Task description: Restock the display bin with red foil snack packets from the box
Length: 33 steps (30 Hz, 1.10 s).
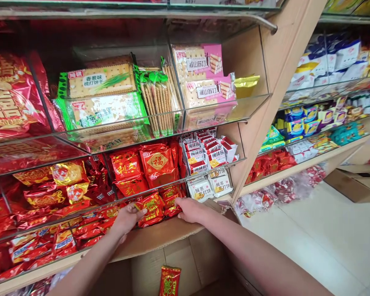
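Note:
My left hand [128, 220] is closed on the left edge of a red snack packet [151, 209] with gold and green print, its thumb lying over the front. My right hand [193, 210] curls its fingers against the right side of a similar red packet [171, 200] beside it. Both packets are at the front of the low shelf compartment, below upright red packets [158, 161]. Beneath my hands is a deep cardboard box [179, 255], where a single red packet [170, 281] lies.
Clear shelf fronts [228, 112] hold back cracker packs [101, 80] and pink packs [200, 61] above. White packets [220, 183] fill the compartment to the right. A wooden upright [265, 107] parts these shelves from others. Bagged goods [283, 189] and another carton [357, 183] rest on the tiled floor.

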Each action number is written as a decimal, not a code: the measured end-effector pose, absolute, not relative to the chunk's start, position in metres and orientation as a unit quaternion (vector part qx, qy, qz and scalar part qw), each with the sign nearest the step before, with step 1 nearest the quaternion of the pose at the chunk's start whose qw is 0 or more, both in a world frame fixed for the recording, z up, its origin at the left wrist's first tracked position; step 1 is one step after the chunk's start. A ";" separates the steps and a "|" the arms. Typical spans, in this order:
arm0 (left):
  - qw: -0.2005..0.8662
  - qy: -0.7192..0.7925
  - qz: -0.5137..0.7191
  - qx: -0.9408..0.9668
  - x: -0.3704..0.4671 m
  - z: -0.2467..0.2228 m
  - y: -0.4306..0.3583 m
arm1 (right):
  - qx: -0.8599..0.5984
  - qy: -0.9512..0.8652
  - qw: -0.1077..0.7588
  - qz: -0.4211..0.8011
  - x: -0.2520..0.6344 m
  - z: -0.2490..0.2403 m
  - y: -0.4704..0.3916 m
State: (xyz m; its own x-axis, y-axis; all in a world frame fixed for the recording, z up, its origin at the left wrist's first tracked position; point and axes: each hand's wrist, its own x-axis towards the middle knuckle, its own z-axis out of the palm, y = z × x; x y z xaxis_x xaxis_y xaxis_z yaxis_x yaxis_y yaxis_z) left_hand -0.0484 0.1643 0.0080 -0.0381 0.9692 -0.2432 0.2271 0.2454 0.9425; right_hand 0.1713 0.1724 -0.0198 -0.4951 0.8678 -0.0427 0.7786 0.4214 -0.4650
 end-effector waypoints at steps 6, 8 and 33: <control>0.426 0.636 0.344 0.544 -0.004 -0.009 0.187 | -0.504 -0.830 0.098 0.215 0.169 -0.021 0.169; 0.374 0.665 0.327 0.558 0.003 -0.014 0.197 | -0.507 -0.829 0.101 0.214 0.169 -0.021 0.168; 0.125 0.643 0.163 0.738 0.003 0.002 0.177 | -0.539 -0.816 0.063 0.197 0.162 -0.025 0.223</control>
State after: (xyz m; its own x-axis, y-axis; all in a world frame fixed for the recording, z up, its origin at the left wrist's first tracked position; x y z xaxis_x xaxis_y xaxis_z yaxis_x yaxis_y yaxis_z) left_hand 0.0031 0.1769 0.0023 0.1207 0.9894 0.0806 0.9082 -0.1428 0.3935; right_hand 0.1616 0.2230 -0.0246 -0.4103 0.9054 -0.1091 0.8555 0.3407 -0.3900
